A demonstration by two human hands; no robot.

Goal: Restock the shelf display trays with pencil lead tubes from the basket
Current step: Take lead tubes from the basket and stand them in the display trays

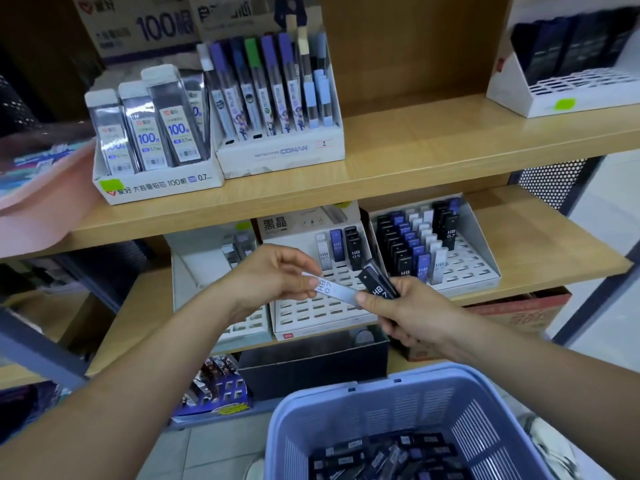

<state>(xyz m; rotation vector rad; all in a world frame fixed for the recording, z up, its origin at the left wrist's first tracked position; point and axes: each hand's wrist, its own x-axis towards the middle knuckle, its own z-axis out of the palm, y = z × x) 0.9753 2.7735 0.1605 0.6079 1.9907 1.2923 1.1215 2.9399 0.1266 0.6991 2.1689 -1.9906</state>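
Hands both busy: left hand [273, 275] pinches one end of a pale HB 0.7 tube [337, 289], right hand [401, 306] grips the other end plus a black tube [377, 280]. Pale tube lies crosswise, just in front of the slotted tray [311, 311], so it probably needs tipping upright.

Near slots of the middle tray [311, 317] are open; tubes [353, 249] stand in its far row. The upper shelf [381, 192] hangs above. The basket [346, 393] sits near, below.

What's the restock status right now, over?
Left hand pinching pale HB 0.7 tube. Right hand gripping black HB tube, thumb on pale tube's end. Middle tray mostly empty below, nothing blocking.
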